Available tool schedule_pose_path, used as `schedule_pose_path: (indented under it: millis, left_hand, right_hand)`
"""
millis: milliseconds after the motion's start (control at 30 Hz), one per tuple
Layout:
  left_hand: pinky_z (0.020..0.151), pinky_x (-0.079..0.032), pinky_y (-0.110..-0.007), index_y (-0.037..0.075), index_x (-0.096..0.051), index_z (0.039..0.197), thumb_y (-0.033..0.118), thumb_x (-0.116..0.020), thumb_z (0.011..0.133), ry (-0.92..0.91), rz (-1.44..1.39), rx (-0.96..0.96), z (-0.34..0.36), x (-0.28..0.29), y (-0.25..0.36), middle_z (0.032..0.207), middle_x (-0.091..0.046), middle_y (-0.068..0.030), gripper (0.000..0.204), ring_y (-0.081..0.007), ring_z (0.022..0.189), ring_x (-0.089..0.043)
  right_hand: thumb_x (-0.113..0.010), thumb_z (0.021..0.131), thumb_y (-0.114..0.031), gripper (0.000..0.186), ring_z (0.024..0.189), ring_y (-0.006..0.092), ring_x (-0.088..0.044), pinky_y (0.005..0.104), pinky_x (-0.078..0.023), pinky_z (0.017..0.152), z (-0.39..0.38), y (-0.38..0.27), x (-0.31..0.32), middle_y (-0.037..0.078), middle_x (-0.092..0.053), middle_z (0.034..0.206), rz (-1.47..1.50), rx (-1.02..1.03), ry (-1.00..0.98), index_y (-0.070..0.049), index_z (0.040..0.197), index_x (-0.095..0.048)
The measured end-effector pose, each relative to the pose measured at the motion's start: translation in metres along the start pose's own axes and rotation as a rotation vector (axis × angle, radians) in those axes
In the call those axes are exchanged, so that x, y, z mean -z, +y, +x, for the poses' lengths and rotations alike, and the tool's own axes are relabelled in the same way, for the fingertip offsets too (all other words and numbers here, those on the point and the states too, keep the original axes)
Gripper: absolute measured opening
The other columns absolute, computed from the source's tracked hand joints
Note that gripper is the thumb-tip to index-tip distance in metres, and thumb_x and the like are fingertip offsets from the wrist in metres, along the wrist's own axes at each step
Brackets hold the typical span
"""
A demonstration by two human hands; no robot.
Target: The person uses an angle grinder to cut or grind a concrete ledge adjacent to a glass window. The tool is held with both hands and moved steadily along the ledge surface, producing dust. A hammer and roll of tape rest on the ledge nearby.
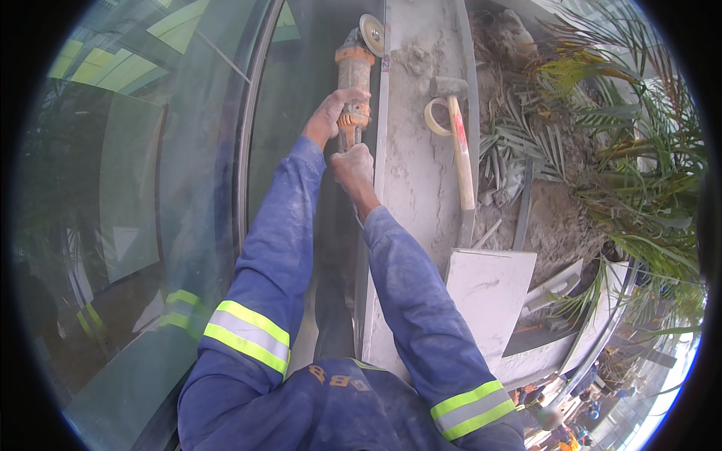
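Both of my hands hold an orange, dust-covered angle grinder [355,74]. My left hand [329,114] wraps round the middle of its body, and my right hand [353,167] grips the rear handle below. The grinder's round disc [372,34] is at the far end, close against the edge of a pale stone ledge [412,158]; whether it touches cannot be made out. On the ledge to the right lies a mallet [461,150] with a wooden handle, a red mark on it and a grey head. A roll of tape [436,117] rests beside that head.
Along my left runs a glass wall [199,135] with a dark metal frame [252,113]. Right of the ledge is a soil bed [560,210] with palm fronds [639,150]. A pale slab [489,293] lies near my right arm. People [583,436] appear far off at lower right.
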State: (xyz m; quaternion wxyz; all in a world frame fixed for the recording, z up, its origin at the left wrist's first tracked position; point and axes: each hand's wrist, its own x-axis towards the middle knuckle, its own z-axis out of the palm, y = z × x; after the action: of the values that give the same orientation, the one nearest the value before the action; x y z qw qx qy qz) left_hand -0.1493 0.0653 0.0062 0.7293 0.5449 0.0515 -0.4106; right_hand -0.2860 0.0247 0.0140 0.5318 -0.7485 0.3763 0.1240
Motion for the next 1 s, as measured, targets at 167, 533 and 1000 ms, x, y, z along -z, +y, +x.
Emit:
schedule_pose_path:
  millis: [167,533,1000]
  left_hand:
    - [0.064,-0.059,-0.038,0.004,-0.062,0.106,0.027,-0.084,0.069,0.030,-0.010,0.030,-0.010,-0.006,0.000,0.088,-0.063,-0.0085,0.049,-0.0223,0.071,-0.068]
    - [0.063,-0.060,-0.037,0.002,-0.062,0.108,0.027,-0.084,0.071,0.006,-0.036,0.005,-0.015,-0.002,-0.005,0.087,-0.064,-0.0087,0.050,-0.0221,0.069,-0.068]
    - [0.066,-0.061,-0.037,0.002,-0.059,0.111,0.027,-0.083,0.073,0.001,-0.034,-0.024,0.004,-0.002,-0.002,0.089,-0.065,-0.0118,0.052,-0.0243,0.071,-0.070]
  right_hand:
    - [-0.066,0.083,-0.014,0.034,0.103,0.0478,-0.069,0.0498,-0.055,0.091,-0.005,0.002,0.001,0.036,-0.069,0.105,-0.003,-0.011,-0.012,0.012,0.104,-0.065]
    - [-0.067,0.082,-0.014,0.033,0.103,0.0479,-0.069,0.0507,-0.055,0.090,-0.010,0.005,-0.003,0.036,-0.069,0.104,-0.018,-0.002,0.023,0.012,0.102,-0.066]
    - [-0.067,0.080,-0.013,0.032,0.096,0.0449,-0.072,0.0474,-0.057,0.086,0.001,-0.005,0.002,0.034,-0.071,0.097,0.033,-0.025,-0.005,0.012,0.099,-0.068]
